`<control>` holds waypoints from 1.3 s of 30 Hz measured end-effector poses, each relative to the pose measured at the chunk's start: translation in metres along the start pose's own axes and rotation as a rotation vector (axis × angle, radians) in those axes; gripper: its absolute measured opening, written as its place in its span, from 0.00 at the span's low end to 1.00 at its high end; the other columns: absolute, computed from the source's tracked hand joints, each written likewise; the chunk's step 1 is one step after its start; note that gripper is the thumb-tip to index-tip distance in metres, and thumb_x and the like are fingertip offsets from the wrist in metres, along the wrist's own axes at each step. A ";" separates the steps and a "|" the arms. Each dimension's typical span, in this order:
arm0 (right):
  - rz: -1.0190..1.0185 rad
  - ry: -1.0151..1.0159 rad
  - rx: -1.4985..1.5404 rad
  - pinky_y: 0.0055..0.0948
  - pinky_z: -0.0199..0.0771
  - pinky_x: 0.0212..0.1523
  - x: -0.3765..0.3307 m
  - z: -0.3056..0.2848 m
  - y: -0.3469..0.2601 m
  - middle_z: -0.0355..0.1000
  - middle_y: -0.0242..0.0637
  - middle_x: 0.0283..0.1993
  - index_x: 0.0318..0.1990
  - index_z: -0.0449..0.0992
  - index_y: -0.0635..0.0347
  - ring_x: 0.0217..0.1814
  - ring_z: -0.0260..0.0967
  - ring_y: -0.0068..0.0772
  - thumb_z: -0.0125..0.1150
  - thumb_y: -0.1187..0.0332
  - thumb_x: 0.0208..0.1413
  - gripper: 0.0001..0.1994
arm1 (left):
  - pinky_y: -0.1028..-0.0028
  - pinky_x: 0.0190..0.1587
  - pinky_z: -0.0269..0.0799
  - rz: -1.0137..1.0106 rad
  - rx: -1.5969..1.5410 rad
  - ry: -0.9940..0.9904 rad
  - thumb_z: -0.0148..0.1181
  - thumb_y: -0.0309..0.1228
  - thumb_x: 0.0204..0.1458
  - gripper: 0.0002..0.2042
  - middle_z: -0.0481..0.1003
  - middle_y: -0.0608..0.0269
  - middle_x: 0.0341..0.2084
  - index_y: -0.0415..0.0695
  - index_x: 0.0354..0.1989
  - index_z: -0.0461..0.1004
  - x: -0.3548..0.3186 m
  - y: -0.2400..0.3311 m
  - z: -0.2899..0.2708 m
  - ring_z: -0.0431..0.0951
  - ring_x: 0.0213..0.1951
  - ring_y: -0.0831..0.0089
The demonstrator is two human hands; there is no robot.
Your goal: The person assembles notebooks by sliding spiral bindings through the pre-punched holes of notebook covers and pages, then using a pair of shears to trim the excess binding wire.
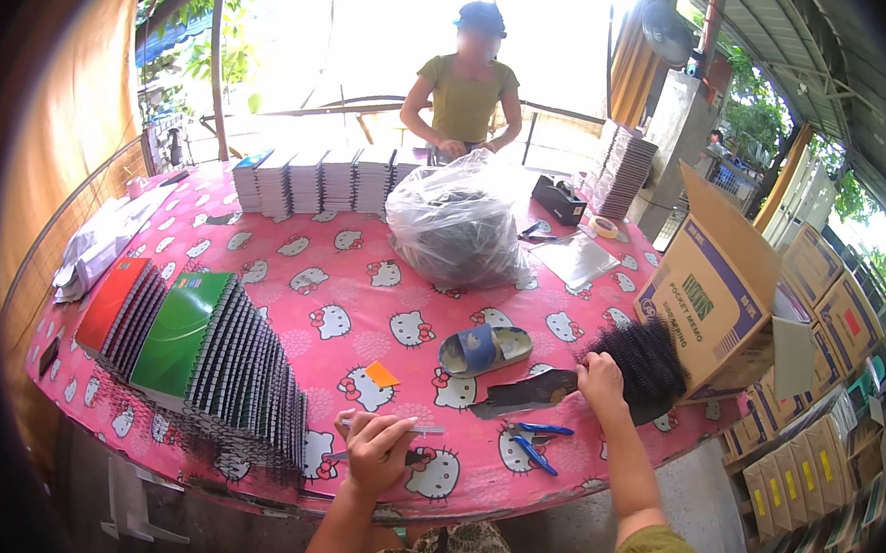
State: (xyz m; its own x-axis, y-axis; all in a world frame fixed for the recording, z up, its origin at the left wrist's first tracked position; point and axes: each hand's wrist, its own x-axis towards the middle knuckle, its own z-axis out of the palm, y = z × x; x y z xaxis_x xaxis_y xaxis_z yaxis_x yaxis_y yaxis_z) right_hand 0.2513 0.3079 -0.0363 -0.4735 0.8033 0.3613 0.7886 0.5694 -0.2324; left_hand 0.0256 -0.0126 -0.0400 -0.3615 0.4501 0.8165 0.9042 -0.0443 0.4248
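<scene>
— Where did things lie from the left hand (379, 451)?

— It was closed around a thin metal rod (417, 431) whose long axis ran sideways, its free end pointing toward the right hand (601, 377). Just to its left, touching the worktop (293, 269) edge, leaned a row of spiral-bound notebooks (220, 360) with green and red covers, their wire spines facing the hand.

— And between the two hands?

— A small orange card (382, 374) lay just beyond the left hand, a blue sandal (484, 350) farther out, and blue-handled pliers (534, 444) lay nearer the right forearm than the left hand.

— What did the right hand hold?

— It was curled onto a bundle of black wire coils (644, 362), gripping its near end. The bundle ran away from the hand to the upper right, against an open cardboard box (713, 291). The right hand was plainly the nearer one; the left was well apart.

— Anyone else?

— Another person (465, 87) stood across the worktop, behind a clear plastic bag (458, 222).
</scene>
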 end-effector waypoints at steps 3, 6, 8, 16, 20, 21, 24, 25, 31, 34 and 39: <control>-0.044 0.133 0.114 0.42 0.72 0.42 0.005 0.009 0.004 0.70 0.49 0.37 0.35 0.77 0.63 0.40 0.71 0.51 0.61 0.68 0.50 0.08 | 0.66 0.51 0.51 -0.014 0.004 0.003 0.69 0.28 0.39 0.08 0.77 0.73 0.24 0.49 0.31 0.81 0.001 0.001 -0.001 0.72 0.29 0.74; -0.082 0.190 0.085 0.41 0.72 0.42 0.007 0.013 0.005 0.68 0.49 0.38 0.37 0.76 0.64 0.42 0.70 0.51 0.59 0.71 0.50 0.08 | 0.66 0.51 0.51 -0.011 0.003 -0.042 0.68 0.28 0.39 0.08 0.77 0.73 0.24 0.49 0.31 0.81 0.001 0.001 0.001 0.72 0.30 0.74; -0.056 0.151 0.052 0.40 0.71 0.43 0.007 0.011 0.002 0.67 0.49 0.39 0.39 0.76 0.64 0.43 0.69 0.51 0.58 0.74 0.49 0.09 | 0.66 0.51 0.51 -0.015 0.002 -0.059 0.68 0.28 0.39 0.08 0.77 0.73 0.25 0.48 0.31 0.81 0.001 0.002 0.001 0.72 0.30 0.74; -0.446 0.038 0.521 0.36 0.73 0.40 -0.038 -0.023 -0.100 0.66 0.48 0.42 0.48 0.75 0.62 0.38 0.71 0.44 0.54 0.83 0.43 0.21 | 0.64 0.50 0.52 -0.024 0.023 -0.053 0.71 0.32 0.38 0.09 0.78 0.72 0.26 0.49 0.30 0.81 0.002 0.004 0.003 0.72 0.31 0.74; -0.430 -0.252 0.809 0.33 0.73 0.38 -0.082 -0.047 -0.154 0.70 0.42 0.38 0.48 0.76 0.57 0.37 0.72 0.41 0.61 0.75 0.50 0.15 | 0.65 0.49 0.53 -0.074 -0.024 -0.035 0.72 0.34 0.38 0.08 0.78 0.72 0.25 0.49 0.27 0.80 0.000 0.005 0.008 0.72 0.30 0.74; -0.429 -0.237 0.837 0.34 0.73 0.37 -0.089 -0.043 -0.160 0.70 0.41 0.37 0.47 0.77 0.56 0.35 0.72 0.40 0.62 0.73 0.51 0.14 | 0.66 0.49 0.53 -0.094 -0.033 -0.033 0.72 0.34 0.38 0.08 0.78 0.72 0.25 0.49 0.26 0.80 0.000 0.004 0.010 0.72 0.30 0.74; -0.423 -0.197 0.921 0.32 0.72 0.33 -0.099 -0.030 -0.173 0.72 0.38 0.34 0.41 0.79 0.57 0.31 0.72 0.35 0.63 0.71 0.52 0.09 | 0.67 0.44 0.57 -0.110 -0.039 -0.028 0.72 0.33 0.38 0.07 0.77 0.70 0.23 0.48 0.24 0.80 0.000 0.006 0.013 0.72 0.29 0.73; -0.410 -0.196 0.945 0.30 0.72 0.32 -0.100 -0.028 -0.175 0.72 0.38 0.33 0.40 0.79 0.59 0.31 0.71 0.32 0.64 0.72 0.52 0.08 | 0.68 0.41 0.61 -0.084 -0.028 -0.025 0.72 0.31 0.37 0.07 0.77 0.68 0.23 0.46 0.24 0.80 0.003 0.009 0.010 0.71 0.29 0.71; -0.365 -0.189 0.858 0.26 0.71 0.29 -0.093 -0.033 -0.175 0.72 0.37 0.31 0.39 0.80 0.61 0.29 0.71 0.28 0.66 0.69 0.52 0.09 | 0.69 0.37 0.63 -0.049 -0.018 -0.035 0.72 0.29 0.36 0.07 0.77 0.66 0.22 0.45 0.24 0.80 0.007 0.012 0.006 0.71 0.28 0.69; -0.350 -0.190 0.892 0.24 0.70 0.28 -0.096 -0.021 -0.178 0.72 0.36 0.29 0.35 0.79 0.63 0.29 0.70 0.25 0.69 0.67 0.49 0.10 | 0.69 0.38 0.63 -0.052 -0.018 -0.049 0.72 0.29 0.36 0.07 0.77 0.67 0.22 0.45 0.24 0.80 0.008 0.014 0.005 0.71 0.28 0.70; -0.225 -0.195 0.897 0.23 0.70 0.29 -0.085 -0.029 -0.174 0.72 0.35 0.30 0.30 0.77 0.64 0.29 0.69 0.21 0.73 0.68 0.44 0.11 | 0.69 0.39 0.62 -0.070 -0.033 -0.044 0.72 0.29 0.36 0.07 0.78 0.67 0.23 0.45 0.24 0.80 0.004 0.012 0.004 0.71 0.28 0.70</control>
State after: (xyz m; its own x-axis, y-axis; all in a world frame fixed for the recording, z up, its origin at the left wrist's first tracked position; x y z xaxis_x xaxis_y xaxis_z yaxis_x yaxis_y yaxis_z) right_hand 0.1656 0.1353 -0.0002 -0.6990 0.6271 0.3437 0.1130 0.5714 -0.8129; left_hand 0.0356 -0.0077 -0.0335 -0.4124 0.4920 0.7667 0.8689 -0.0404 0.4934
